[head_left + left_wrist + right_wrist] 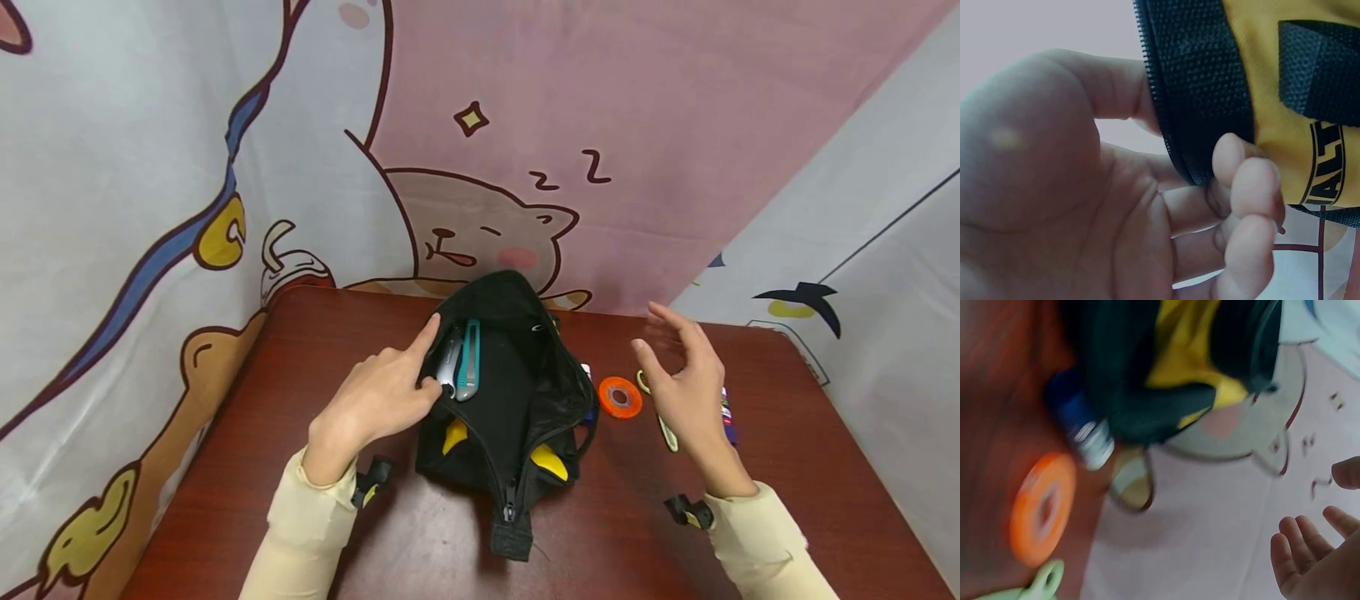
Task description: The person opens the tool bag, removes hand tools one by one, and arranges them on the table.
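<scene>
A black and yellow zippered bag (517, 433) stands unzipped in the middle of the table in the head view. Inside, along its left wall, lie a teal utility knife (468, 358) and a silver-grey tool (449, 362), whose kind I cannot tell. My left hand (382, 392) grips the left rim, thumb on the inner side and fingers against the yellow outside (1272, 94). To the right, my right hand (686, 375) hovers with its fingers spread, holding nothing. Below it are pale green-handled scissors (667, 435), partly hidden by the hand.
An orange ring-shaped roll (620, 397) lies right of the bag. A blue tube with a white end (1079, 415) lies against the bag. Another blue item (727, 421) is partly hidden behind my right hand. Cartoon-printed cloth (637, 100) hangs behind the table (300, 333).
</scene>
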The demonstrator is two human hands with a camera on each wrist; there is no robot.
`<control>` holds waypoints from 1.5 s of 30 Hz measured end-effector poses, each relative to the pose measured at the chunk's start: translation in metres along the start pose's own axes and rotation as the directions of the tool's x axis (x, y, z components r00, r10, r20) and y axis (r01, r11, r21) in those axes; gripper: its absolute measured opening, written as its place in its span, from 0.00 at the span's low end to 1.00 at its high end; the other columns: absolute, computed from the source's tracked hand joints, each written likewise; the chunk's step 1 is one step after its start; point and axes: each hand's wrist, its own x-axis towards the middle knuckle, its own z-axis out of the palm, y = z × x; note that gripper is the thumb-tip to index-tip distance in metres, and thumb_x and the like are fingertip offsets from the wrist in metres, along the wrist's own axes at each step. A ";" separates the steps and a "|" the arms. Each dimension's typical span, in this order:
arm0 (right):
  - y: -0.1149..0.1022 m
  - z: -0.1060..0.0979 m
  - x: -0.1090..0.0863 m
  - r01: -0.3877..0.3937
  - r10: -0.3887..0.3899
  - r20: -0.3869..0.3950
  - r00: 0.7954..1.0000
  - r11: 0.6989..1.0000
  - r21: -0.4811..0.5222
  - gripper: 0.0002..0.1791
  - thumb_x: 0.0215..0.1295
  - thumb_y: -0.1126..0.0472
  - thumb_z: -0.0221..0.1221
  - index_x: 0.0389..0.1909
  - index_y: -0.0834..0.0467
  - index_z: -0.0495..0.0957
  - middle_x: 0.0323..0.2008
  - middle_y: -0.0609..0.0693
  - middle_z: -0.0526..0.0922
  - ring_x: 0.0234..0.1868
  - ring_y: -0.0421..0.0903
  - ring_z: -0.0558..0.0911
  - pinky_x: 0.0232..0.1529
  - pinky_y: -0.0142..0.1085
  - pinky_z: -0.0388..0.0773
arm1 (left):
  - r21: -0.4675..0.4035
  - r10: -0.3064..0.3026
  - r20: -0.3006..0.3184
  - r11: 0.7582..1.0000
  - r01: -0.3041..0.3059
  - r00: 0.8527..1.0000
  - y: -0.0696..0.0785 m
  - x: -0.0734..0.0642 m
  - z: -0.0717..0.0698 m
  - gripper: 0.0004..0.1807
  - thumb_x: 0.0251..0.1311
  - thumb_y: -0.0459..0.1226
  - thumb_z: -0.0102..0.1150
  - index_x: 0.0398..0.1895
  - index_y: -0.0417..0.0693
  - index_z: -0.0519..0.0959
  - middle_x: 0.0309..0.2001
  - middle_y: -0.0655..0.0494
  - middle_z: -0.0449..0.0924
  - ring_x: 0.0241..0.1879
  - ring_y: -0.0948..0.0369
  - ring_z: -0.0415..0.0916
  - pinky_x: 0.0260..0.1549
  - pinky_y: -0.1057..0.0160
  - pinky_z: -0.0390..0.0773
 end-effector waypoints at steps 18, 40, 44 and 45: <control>-0.067 0.070 0.033 0.070 -0.079 0.035 0.996 0.977 0.203 0.26 0.69 0.71 0.71 0.68 0.60 0.84 0.54 0.61 0.88 0.48 0.53 0.87 0.51 0.28 0.81 | 0.008 -0.009 0.000 1.000 0.009 1.000 -0.002 0.000 0.000 0.49 0.71 0.38 0.54 0.93 0.50 0.48 0.17 0.59 0.61 0.16 0.60 0.56 0.19 0.61 0.56; -0.089 0.142 0.050 0.105 -0.133 0.110 0.985 0.968 0.228 0.24 0.71 0.66 0.72 0.67 0.60 0.84 0.54 0.59 0.86 0.49 0.53 0.87 0.46 0.46 0.87 | 0.006 -0.021 0.017 1.000 0.021 1.000 -0.002 0.001 0.000 0.49 0.72 0.38 0.55 0.93 0.51 0.47 0.17 0.57 0.66 0.15 0.59 0.61 0.19 0.60 0.61; -0.082 0.152 0.042 0.136 -0.170 0.138 0.976 0.964 0.229 0.24 0.71 0.66 0.72 0.67 0.59 0.84 0.55 0.60 0.85 0.50 0.54 0.86 0.46 0.48 0.87 | 0.003 -0.015 0.021 1.000 0.015 1.000 -0.001 0.001 -0.001 0.49 0.72 0.38 0.55 0.93 0.51 0.47 0.17 0.57 0.66 0.15 0.59 0.61 0.19 0.60 0.61; -0.080 0.154 0.040 0.139 -0.175 0.149 0.973 0.964 0.225 0.24 0.72 0.66 0.72 0.67 0.60 0.84 0.55 0.60 0.85 0.50 0.54 0.86 0.46 0.48 0.87 | 0.006 -0.012 0.021 1.000 0.012 1.000 0.000 0.002 -0.001 0.49 0.72 0.38 0.55 0.93 0.51 0.47 0.17 0.57 0.66 0.15 0.59 0.61 0.19 0.60 0.61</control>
